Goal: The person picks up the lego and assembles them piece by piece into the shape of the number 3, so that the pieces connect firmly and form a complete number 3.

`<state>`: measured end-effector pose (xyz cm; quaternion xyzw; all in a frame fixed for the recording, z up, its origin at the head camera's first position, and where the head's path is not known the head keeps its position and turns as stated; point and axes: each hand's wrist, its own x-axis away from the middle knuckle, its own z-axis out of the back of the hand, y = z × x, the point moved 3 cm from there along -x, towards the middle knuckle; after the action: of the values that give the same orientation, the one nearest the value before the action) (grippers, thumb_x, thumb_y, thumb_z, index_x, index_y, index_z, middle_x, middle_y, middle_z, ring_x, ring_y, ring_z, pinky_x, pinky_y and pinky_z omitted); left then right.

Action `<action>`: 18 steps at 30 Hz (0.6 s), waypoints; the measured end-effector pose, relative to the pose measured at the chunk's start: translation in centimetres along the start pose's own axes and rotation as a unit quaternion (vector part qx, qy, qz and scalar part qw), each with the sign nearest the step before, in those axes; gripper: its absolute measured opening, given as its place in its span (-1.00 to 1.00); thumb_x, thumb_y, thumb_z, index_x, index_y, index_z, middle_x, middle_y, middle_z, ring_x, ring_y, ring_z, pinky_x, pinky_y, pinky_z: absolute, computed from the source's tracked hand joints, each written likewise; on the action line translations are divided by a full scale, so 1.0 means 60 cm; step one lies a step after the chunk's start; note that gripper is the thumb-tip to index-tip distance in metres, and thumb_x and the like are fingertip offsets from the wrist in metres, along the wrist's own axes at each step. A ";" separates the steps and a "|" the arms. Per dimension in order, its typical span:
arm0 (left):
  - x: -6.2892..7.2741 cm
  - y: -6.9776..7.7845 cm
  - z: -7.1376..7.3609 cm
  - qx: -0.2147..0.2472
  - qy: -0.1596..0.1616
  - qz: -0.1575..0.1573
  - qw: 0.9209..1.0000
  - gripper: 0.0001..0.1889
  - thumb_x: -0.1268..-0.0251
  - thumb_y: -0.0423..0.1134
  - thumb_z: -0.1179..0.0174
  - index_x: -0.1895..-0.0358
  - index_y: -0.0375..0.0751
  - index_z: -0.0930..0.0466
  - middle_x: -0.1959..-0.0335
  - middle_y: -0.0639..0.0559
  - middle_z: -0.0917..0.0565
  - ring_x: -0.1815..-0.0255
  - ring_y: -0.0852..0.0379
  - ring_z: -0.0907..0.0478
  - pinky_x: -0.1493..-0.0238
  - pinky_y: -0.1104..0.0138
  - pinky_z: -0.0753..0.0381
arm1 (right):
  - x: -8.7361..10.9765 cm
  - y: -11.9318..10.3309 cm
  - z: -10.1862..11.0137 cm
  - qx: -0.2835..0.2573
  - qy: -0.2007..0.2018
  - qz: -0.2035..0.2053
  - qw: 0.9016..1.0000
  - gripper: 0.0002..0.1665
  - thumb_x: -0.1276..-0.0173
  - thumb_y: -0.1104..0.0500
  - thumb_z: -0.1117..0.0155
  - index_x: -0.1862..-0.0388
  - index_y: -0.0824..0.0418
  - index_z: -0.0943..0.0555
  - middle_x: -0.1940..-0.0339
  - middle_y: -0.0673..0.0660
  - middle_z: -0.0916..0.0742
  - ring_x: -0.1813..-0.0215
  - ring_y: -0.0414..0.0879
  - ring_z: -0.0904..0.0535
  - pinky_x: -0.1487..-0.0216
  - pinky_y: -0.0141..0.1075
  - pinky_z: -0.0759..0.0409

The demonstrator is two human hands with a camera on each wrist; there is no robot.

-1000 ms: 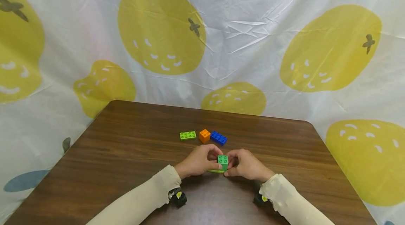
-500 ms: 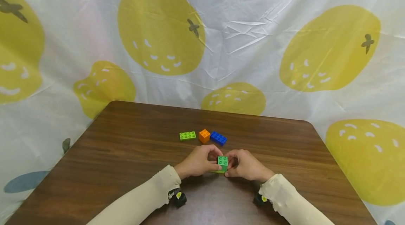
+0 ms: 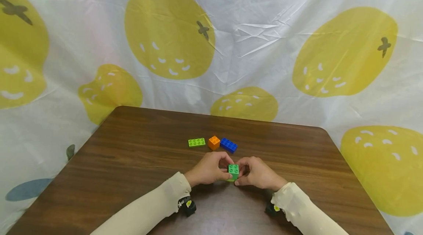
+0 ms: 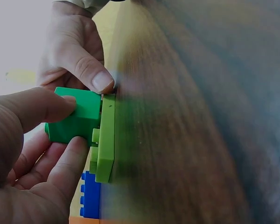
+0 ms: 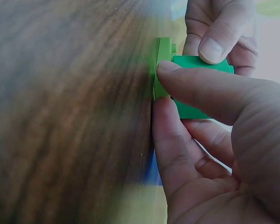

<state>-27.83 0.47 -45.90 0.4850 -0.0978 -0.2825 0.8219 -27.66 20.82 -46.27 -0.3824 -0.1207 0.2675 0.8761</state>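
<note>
My left hand (image 3: 209, 168) pinches a green square building block (image 3: 233, 169) with studs on top between thumb and fingers. Directly beneath it lies a thin lime-green brick (image 4: 107, 140), flat on the table. The block stands over one end of this brick, and a sliver of stud shows between the two in the left wrist view. My right hand (image 3: 259, 173) grips that end of the lime brick, thumb on the near side and fingertip on the far side. In the right wrist view the right thumb (image 5: 196, 86) partly covers both pieces.
Behind the hands on the brown table (image 3: 148, 136) lie a second lime-green brick (image 3: 196, 142), an orange block (image 3: 214, 143) and a blue brick (image 3: 228, 145), side by side. A curtain (image 3: 251, 58) printed with yellow fruit hangs past the table's far edge.
The lime brick's left end, visible past the left thumb earlier, now shows less beside the green block. Both hands keep nearly the same place and hold.
</note>
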 end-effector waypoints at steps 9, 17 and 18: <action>-0.004 -0.005 0.004 -0.002 -0.001 0.006 1.000 -0.68 -0.10 -0.30 -0.61 0.09 -0.10 -0.72 0.15 0.07 -0.81 0.16 0.23 -0.73 0.08 0.45 -0.73 | -0.002 -0.001 0.002 0.008 0.005 0.003 1.000 -0.62 -0.08 0.20 -0.73 0.12 0.14 -0.77 0.39 -0.01 -0.80 0.35 -0.22 -0.68 0.32 -0.38 -0.67; -0.005 -0.012 0.002 0.001 -0.002 0.010 1.000 -0.67 -0.09 -0.30 -0.62 0.08 -0.09 -0.73 0.20 0.12 -0.80 0.21 0.31 -0.69 0.10 0.46 -0.72 | -0.002 0.001 0.002 0.002 0.007 0.002 1.000 -0.65 -0.07 0.21 -0.74 0.19 0.13 -0.77 0.39 0.02 -0.81 0.36 -0.21 -0.68 0.33 -0.38 -0.67; -0.006 -0.013 0.002 0.004 -0.002 0.009 1.000 -0.67 -0.09 -0.30 -0.62 0.08 -0.10 -0.73 0.20 0.12 -0.80 0.22 0.31 -0.69 0.10 0.45 -0.72 | -0.002 0.001 0.002 0.002 0.008 0.001 1.000 -0.65 -0.07 0.20 -0.74 0.19 0.13 -0.77 0.39 0.02 -0.81 0.36 -0.21 -0.68 0.33 -0.38 -0.67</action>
<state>-28.44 0.28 -46.47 0.4865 -0.1045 -0.2755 0.8225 -27.85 20.85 -46.25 -0.3828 -0.1126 0.2656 0.8776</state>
